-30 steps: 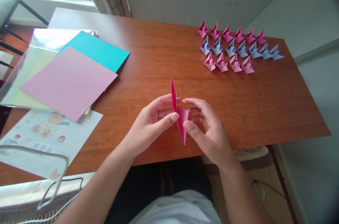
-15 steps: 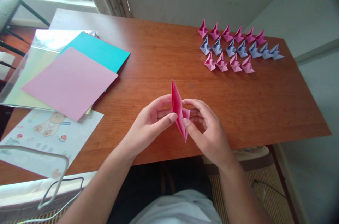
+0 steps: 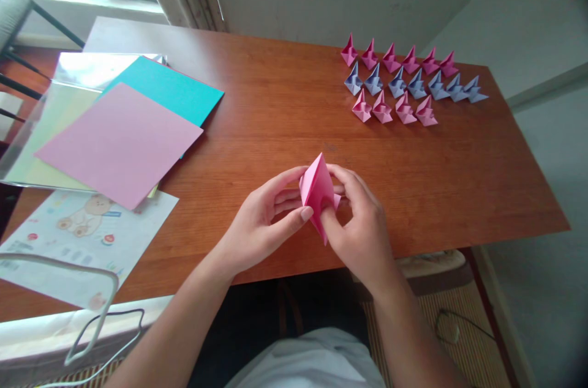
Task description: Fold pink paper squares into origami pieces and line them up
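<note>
A pink folded paper piece (image 3: 318, 187) is held just above the front of the wooden table (image 3: 275, 106). My left hand (image 3: 264, 220) pinches its left side, thumb in front and fingers behind. My right hand (image 3: 361, 223) grips its right side, with the thumb pushed into the fold. The piece now shows a broad pink face with a point at the top and another at the bottom.
Three rows of finished folded paper pieces (image 3: 404, 79), pink and blue, stand at the far right. A pink sheet (image 3: 117, 143), a teal sheet (image 3: 169, 88) and a clear sleeve lie at the left. A printed sheet (image 3: 78, 235) lies near the front left edge.
The narrow upright pink piece has been spread open into a wider shape. My right thumb has moved into the fold. Both hands stay in place.
</note>
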Available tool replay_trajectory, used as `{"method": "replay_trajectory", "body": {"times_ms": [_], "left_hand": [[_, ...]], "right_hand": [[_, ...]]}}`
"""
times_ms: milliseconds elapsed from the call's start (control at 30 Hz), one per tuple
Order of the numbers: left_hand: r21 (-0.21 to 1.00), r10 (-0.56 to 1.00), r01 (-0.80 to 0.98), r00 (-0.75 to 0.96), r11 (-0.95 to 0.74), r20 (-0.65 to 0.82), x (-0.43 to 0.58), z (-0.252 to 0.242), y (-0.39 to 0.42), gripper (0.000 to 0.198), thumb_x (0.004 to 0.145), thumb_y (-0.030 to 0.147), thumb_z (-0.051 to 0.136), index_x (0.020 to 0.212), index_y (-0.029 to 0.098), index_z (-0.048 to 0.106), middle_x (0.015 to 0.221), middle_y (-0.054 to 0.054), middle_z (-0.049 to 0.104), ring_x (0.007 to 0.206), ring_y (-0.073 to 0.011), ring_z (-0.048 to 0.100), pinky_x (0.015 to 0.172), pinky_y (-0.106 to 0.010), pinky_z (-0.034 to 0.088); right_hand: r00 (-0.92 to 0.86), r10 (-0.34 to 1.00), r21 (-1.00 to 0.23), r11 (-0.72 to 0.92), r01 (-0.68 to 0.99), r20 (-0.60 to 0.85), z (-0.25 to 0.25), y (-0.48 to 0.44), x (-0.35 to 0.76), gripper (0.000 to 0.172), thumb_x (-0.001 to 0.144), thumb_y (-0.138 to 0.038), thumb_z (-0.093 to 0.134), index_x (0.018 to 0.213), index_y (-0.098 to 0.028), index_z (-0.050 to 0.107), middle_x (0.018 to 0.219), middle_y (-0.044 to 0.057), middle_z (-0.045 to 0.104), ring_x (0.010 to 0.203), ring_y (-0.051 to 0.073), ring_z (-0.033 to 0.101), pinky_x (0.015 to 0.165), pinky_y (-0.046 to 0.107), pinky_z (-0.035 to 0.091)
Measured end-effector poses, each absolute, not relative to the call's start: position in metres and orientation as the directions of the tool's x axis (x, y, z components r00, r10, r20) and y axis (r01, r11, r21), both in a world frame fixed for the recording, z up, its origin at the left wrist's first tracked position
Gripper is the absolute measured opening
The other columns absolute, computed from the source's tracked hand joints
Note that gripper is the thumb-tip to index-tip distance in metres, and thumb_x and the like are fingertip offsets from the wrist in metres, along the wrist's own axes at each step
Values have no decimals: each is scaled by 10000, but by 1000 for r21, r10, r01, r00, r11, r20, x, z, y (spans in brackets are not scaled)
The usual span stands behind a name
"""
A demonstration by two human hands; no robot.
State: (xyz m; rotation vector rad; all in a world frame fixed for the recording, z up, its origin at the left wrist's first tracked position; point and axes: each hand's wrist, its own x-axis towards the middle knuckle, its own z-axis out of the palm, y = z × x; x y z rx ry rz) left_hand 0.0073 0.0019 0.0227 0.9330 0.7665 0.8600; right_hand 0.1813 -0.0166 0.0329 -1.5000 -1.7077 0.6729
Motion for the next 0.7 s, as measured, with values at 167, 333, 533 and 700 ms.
{"method": "replay_trajectory", "body": {"times_ms": [167, 333, 533, 700], "left_hand": [[898, 866, -295, 474, 326, -159, 5, 27, 2, 564, 901, 288, 742, 1432, 205, 570, 1433, -143, 635, 1294, -321, 620, 1038, -387, 543], [912, 898, -298, 417, 281, -140, -1, 22, 2, 422, 935, 307, 689, 1351, 245, 660, 1434, -89, 647, 1309, -308, 604, 1039, -350, 516], [854, 910, -380, 349, 355, -223, -1, 21, 2, 356, 920, 339, 679, 1258, 239, 730, 1329, -79, 713, 1278, -326, 617, 1028, -376, 511], [794, 900, -463, 371, 394, -230, 1, 26, 4, 333, 914, 310, 660, 1216, 199, 748, 1226, -97, 751, 1146, -301, 684, 925, -350, 560]], "right_hand": [[-7, 974, -759, 182, 625, 228, 32, -8, 175, 521, 835, -84, 612, 1322, -268, 590, 1272, 93, 690, 1055, 252, 700, 917, 412, 606], [-17, 977, -760, 176, 625, 212, 40, -3, 173, 498, 826, -7, 524, 1244, -250, 646, 1244, 85, 711, 1170, 251, 677, 1021, 419, 560], [-21, 978, -802, 181, 569, 206, 48, -2, 174, 490, 819, -8, 511, 1211, -260, 661, 1203, 55, 725, 1115, 223, 694, 958, 377, 585], [-31, 985, -856, 161, 491, 168, 51, -3, 174, 443, 829, -19, 523, 1162, -264, 682, 1161, 38, 731, 1079, 209, 697, 894, 339, 601]]}}
